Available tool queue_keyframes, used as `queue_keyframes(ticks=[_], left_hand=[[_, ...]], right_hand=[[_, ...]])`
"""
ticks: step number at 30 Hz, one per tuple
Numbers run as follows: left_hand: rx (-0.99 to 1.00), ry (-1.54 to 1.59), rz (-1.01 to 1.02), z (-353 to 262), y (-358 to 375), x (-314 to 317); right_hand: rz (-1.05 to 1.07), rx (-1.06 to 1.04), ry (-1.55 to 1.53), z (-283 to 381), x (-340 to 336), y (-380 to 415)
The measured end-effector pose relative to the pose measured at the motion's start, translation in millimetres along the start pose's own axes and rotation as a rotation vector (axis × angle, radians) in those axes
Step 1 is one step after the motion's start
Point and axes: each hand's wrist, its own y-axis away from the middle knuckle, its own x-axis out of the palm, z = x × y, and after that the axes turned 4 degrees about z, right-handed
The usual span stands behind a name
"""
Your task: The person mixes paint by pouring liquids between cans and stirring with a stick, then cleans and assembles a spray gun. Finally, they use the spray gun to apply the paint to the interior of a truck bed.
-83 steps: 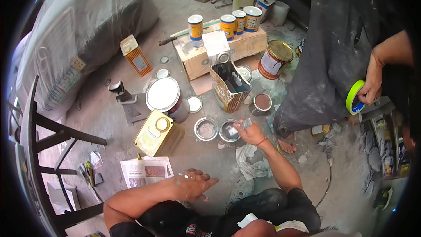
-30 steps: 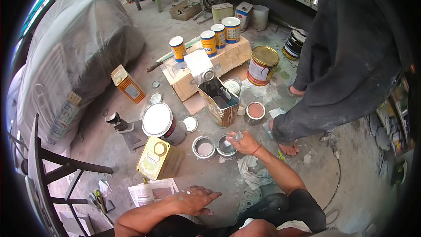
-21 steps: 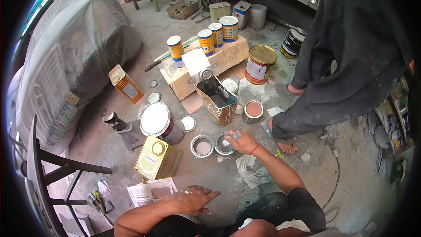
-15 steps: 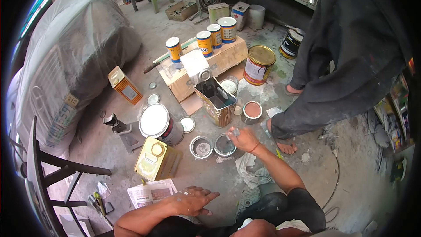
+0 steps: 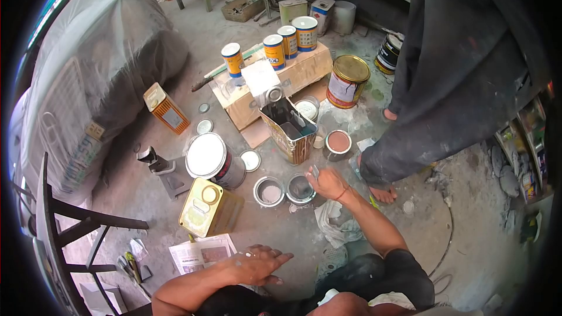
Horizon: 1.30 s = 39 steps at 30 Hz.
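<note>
My right hand [image 5: 331,184] is closed around a short, flat grey tool [image 5: 315,171], whose upper end sticks out above the fingers; its lower part is hidden. That hand is at the right rim of an open can with dark grey insides [image 5: 300,190]. Close beside it on the left stands another open can [image 5: 269,192] with pale grey material at the bottom. My left hand [image 5: 260,265], spotted with paint, holds nothing and has its fingers stretched out above my leg. A folded newspaper [image 5: 202,251] lies just beyond it.
A cut-open square tin [image 5: 290,140] and a can of reddish-brown paint [image 5: 338,143] stand ahead. Left are a yellow tin [image 5: 202,213] and white-lidded bucket [image 5: 208,158]. Several yellow-blue cans [image 5: 274,52] stand on a carton [image 5: 243,108]. A person's leg [image 5: 398,158] is at right.
My right hand has shifted slightly right and down, still with the grey tool. The left hand stays nearly in place. The other person's dark-clothed leg has shifted a little.
</note>
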Motion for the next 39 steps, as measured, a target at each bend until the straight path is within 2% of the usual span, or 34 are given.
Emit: queue_keyframes(ticks=[3, 5, 6, 8, 9, 11, 15, 17, 18, 20, 24, 26, 27, 29, 33, 36, 39], left_hand=[[0.009, -0.016, -0.005, 1.2, -1.2, 1.7], [0.012, -0.016, -0.012, 0.7, 0.9, 0.8], [0.003, -0.005, -0.003, -0.8, 2.1, -2.1], [-0.002, 0.01, 0.006, -1.6, 1.1, -3.0], [-0.002, 0.004, 0.01, -1.4, 0.8, -2.6], [0.001, -0.007, 0.017, 0.0, 0.4, -2.5], [0.005, 0.007, 0.0, 0.3, 2.1, -2.2], [0.002, 0.021, 0.01, 1.3, 1.0, -1.1], [0.002, 0.022, 0.016, 1.1, 0.8, -1.8], [0.001, 0.021, 0.02, 1.1, 0.8, -3.0], [-0.008, 0.028, 0.001, 0.1, 3.5, -3.6], [0.017, 0.031, -0.041, 1.3, 1.8, 0.8], [0.019, 0.029, -0.041, 1.7, 1.0, 1.4], [0.032, 0.02, -0.068, 2.4, 2.3, 2.5], [-0.002, 0.017, -0.018, 0.5, 1.5, 0.8], [-0.002, 0.024, 0.01, -0.6, 1.7, -2.7], [0.025, 0.008, -0.063, 0.2, 4.1, 2.1]], right_hand=[[-0.103, 0.002, -0.067, 4.1, 1.7, -2.4], [-0.096, -0.183, -0.124, -12.6, 20.2, -2.5], [-0.095, -0.183, -0.125, -10.2, 14.2, -2.5], [-0.04, 0.0, 0.014, -8.2, 0.3, -1.3], [-0.038, 0.004, 0.014, -5.2, 1.4, -0.1], [-0.076, -0.029, -0.176, 2.5, 5.2, -2.0], [-0.049, -0.172, -0.124, -4.2, 7.3, -0.8], [-0.077, 0.103, 0.065, -0.1, -1.7, -3.5], [-0.079, 0.108, 0.065, -0.1, 2.5, -2.1], [-0.074, -0.043, -0.186, -0.2, 13.6, -1.6], [-0.012, -0.114, -0.061, 1.4, 1.8, -2.3], [-0.036, 0.136, 0.07, 14.8, -9.7, -2.6], [-0.038, 0.139, 0.072, 11.1, -4.8, -1.1], [-0.107, -0.091, -0.182, 5.6, 11.1, 0.6], [-0.031, -0.019, -0.015, -3.6, 3.1, -0.3], [-0.163, -0.031, -0.061, 2.6, 3.3, -2.3], [-0.093, -0.161, -0.113, 0.8, 5.8, -0.6]])
